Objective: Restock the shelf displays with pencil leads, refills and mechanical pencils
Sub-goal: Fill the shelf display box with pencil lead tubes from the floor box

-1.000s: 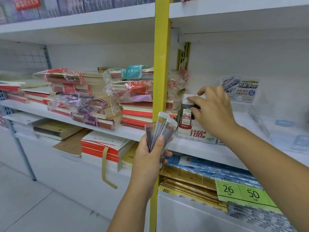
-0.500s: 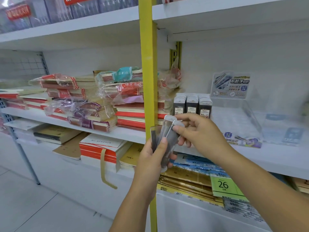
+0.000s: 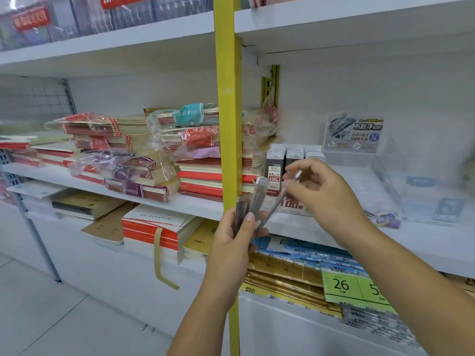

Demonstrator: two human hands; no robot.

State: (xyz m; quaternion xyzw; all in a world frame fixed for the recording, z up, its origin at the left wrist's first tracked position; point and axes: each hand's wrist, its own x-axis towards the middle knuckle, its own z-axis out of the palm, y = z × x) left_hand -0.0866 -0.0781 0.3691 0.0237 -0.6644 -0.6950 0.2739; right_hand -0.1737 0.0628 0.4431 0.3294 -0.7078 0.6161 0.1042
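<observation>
My left hand (image 3: 235, 236) grips a small fan of flat grey pencil lead cases (image 3: 250, 201) in front of the yellow shelf post. My right hand (image 3: 325, 195) pinches one lead case (image 3: 281, 196), tilted, its white cap up near my fingers and its lower end still at the fan. Behind my hands, a white display box (image 3: 293, 204) on the middle shelf holds rows of upright dark lead cases (image 3: 276, 160) with white caps.
A clear acrylic stand with a printed card (image 3: 354, 133) sits to the right of the display box. Wrapped stacks of notebooks (image 3: 195, 155) fill the shelf left of the yellow post (image 3: 227, 124). Blue and gold packs with green price tags (image 3: 341, 285) lie below.
My right hand left the display box, came back to the fan in my left hand and is lifting one case out of it. The view has shifted slightly.
</observation>
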